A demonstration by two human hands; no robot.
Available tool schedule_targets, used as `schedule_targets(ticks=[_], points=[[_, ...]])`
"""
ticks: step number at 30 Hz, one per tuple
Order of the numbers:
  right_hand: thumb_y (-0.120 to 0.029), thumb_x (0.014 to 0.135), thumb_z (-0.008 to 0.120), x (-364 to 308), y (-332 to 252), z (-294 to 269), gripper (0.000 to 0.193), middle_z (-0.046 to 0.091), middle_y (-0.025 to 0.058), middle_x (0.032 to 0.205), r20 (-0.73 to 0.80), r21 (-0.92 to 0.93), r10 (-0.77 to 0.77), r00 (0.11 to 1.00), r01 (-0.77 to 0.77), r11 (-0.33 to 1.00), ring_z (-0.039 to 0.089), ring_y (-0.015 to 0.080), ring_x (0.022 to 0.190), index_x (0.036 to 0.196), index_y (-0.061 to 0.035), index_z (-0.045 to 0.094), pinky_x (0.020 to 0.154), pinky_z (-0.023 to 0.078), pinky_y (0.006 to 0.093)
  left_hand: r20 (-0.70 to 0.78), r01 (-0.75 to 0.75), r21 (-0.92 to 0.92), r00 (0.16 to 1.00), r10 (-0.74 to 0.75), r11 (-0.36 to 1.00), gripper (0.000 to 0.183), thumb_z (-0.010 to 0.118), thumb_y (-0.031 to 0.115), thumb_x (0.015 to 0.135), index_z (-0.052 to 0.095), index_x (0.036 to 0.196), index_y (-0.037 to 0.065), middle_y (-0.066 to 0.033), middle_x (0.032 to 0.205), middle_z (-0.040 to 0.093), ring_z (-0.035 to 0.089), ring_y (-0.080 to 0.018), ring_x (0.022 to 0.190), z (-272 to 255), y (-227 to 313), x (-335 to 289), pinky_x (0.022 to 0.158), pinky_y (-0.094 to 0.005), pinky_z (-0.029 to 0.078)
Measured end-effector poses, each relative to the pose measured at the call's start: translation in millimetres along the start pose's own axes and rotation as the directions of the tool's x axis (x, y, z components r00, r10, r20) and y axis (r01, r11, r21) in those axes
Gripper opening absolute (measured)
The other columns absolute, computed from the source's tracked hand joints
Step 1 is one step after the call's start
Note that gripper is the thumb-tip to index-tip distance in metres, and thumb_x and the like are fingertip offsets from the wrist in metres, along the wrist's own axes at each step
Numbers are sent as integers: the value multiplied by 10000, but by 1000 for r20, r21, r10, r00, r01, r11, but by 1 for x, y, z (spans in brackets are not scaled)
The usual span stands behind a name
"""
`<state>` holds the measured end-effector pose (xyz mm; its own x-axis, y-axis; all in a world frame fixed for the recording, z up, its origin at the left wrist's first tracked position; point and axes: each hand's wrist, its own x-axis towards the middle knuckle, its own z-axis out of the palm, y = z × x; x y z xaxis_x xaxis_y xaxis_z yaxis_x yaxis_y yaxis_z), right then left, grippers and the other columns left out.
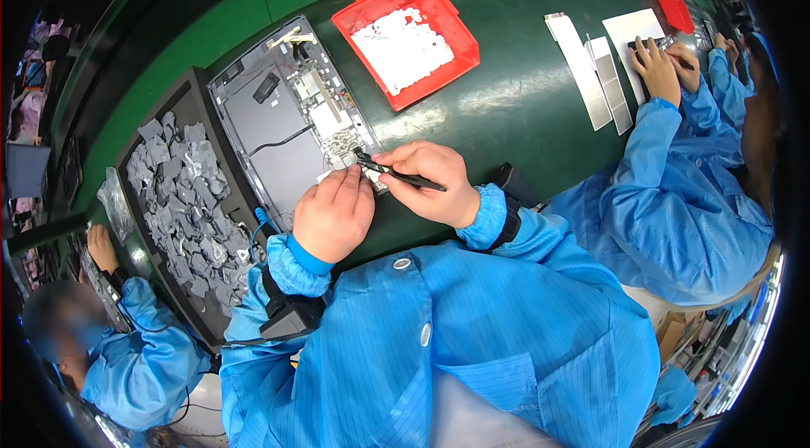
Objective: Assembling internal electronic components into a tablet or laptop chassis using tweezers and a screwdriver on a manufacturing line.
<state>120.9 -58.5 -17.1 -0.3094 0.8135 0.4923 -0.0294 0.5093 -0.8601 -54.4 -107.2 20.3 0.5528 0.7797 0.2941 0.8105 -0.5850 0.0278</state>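
Observation:
An opened laptop chassis [272,140] lies on the green bench in front of me, a circuit board [325,98] exposed along its right side. My right hand [439,184] grips black tweezers [415,179], and their tips reach a small dark part at the lower right of the board. Beside those tips, the bent fingers of my left hand [333,213] press together at the chassis's near edge. Whatever sits under these fingertips is hidden. A black cable [278,143] crosses the grey inside of the chassis.
To the left stands a black tray [201,85] heaped with grey scraps [190,203]. Beyond the laptop is a red bin [403,95] of small white pieces. Pale flat strips [582,72] lie to the right, near a co-worker's hands [658,72]. Another co-worker's hand [102,249] is at far left.

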Motion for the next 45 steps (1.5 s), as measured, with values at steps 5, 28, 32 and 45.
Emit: schedule_targets(ticks=[5,28,32,45], points=[[24,689,690,2,-2,2,156,643,132,829,32,-63,-63,998,64,996,634,253,733,709,12,536,615,511,315,-26,1,-9,1000,-1,1000,219,602,96,656,623,856,8,-118,948,636,610,-245,863,-2,-2,1,642,-331,520],[-2,801,633,47,4,23,169,602,49,879,-7,277,335,942,-320,906,568,93,808,946,-2,546,710,463,237,242,766,-16,627,-740,643,345,783,121,565,646,864,16,-122,775,595,589,-268,739,-57,-171,-64,685,-356,482],[-11,803,634,50,11,15,161,602,45,893,-47,276,342,938,-317,907,563,93,826,943,0,556,729,461,237,392,780,-43,587,-708,624,320,795,133,555,619,785,-3,-128,778,593,584,-251,720,-58,-192,-63,664,-341,478],[-9,825,612,56,15,6,176,616,72,952,-103,278,350,931,-311,909,567,104,861,986,12,545,759,465,232,358,744,-168,657,-663,646,338,784,45,567,590,841,6,-32,757,564,512,-140,695,-58,-194,-69,653,-275,456]])
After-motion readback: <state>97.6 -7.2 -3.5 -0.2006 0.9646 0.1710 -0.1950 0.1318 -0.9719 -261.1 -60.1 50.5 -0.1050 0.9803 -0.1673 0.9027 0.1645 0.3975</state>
